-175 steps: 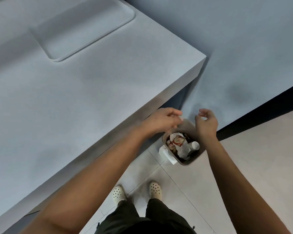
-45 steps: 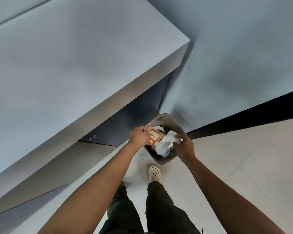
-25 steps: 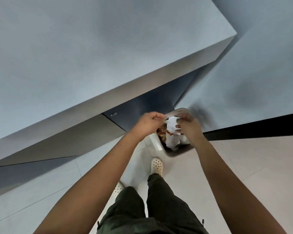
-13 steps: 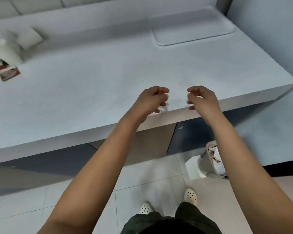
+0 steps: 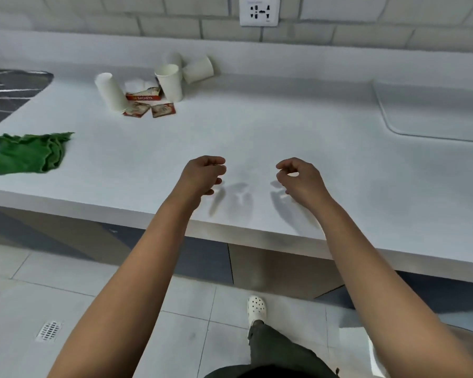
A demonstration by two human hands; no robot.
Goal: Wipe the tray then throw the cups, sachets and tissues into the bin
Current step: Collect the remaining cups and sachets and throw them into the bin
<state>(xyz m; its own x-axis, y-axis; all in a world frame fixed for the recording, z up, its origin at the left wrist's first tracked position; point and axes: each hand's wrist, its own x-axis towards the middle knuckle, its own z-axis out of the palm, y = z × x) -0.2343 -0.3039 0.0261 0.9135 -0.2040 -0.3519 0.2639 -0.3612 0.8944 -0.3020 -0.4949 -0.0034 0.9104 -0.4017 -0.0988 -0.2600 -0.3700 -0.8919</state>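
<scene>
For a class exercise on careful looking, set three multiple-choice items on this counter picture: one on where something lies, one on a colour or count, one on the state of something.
1. Where does the cloth lie on the counter?
A. At its left end, near the front edge
B. On the tray
C. Under the wall socket

2. What colour is the cloth?
A. Blue
B. Green
C. Yellow

3. What are the two hands doing?
A. Each grips a cup
B. Both are pressed flat on the counter
C. Both are held above the counter, fingers curled, holding nothing

Answers:
1 A: it sits far left, away from the tray at the right and the wall socket.
2 B: the fabric is plainly green.
3 C: the left hand and right hand are empty, and the paper cups stand untouched at the back.
</scene>
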